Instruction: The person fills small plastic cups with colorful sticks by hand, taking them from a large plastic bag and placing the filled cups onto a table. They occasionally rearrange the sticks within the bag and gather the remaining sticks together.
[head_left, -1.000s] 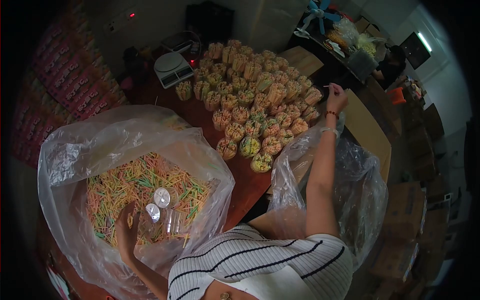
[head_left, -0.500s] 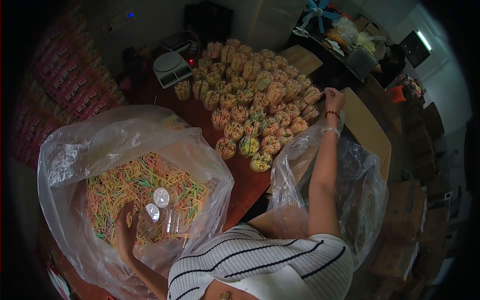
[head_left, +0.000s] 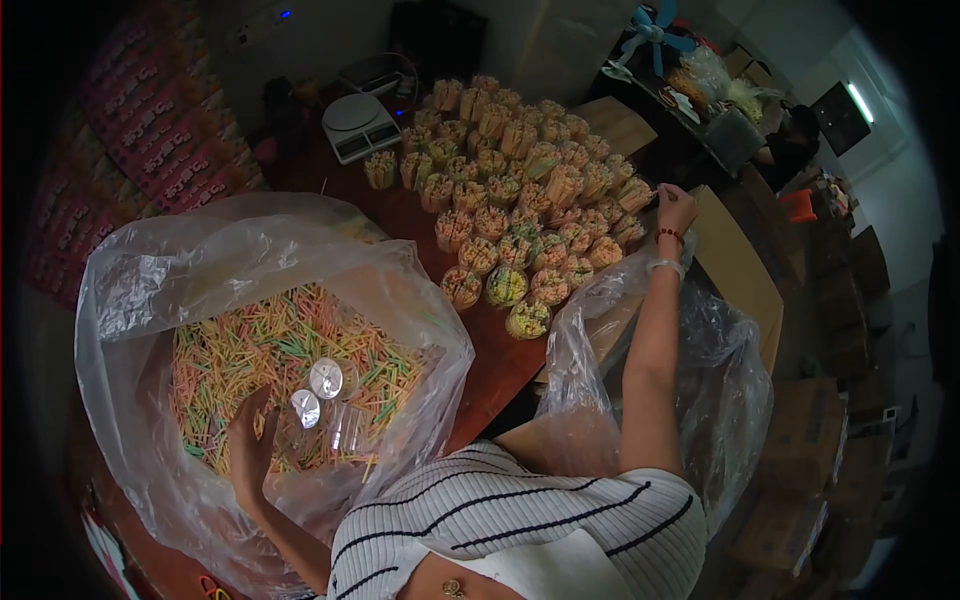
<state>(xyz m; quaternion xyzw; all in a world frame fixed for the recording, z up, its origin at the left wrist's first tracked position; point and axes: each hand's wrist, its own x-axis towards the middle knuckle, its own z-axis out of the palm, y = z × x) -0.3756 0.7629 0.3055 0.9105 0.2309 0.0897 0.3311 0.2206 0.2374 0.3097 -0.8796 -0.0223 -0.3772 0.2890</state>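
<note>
At the lower left, a large clear plastic bag (head_left: 130,300) stands open, with many thin pastel sticks (head_left: 290,325) inside. My left hand (head_left: 252,430) is in the bag, its fingers curled beside the clear plastic cups (head_left: 326,380) lying on the sticks; what it holds, if anything, is hidden. My right hand (head_left: 676,208) reaches forward to the right edge of a large group of stick-filled cups (head_left: 520,165). Its fingertips are pinched together at the rightmost cups, and what is between them is too small to make out.
A white scale (head_left: 360,128) stands behind the cups. On the right, an open cardboard box (head_left: 735,260) lined with a clear bag (head_left: 720,350) lies under my right forearm. Pink printed packaging (head_left: 160,130) is stacked at the left. A person (head_left: 792,145) is in the back right.
The view has shifted slightly. My right hand is still at the rightmost cups, and my left hand remains in the bag beside the clear cups.
</note>
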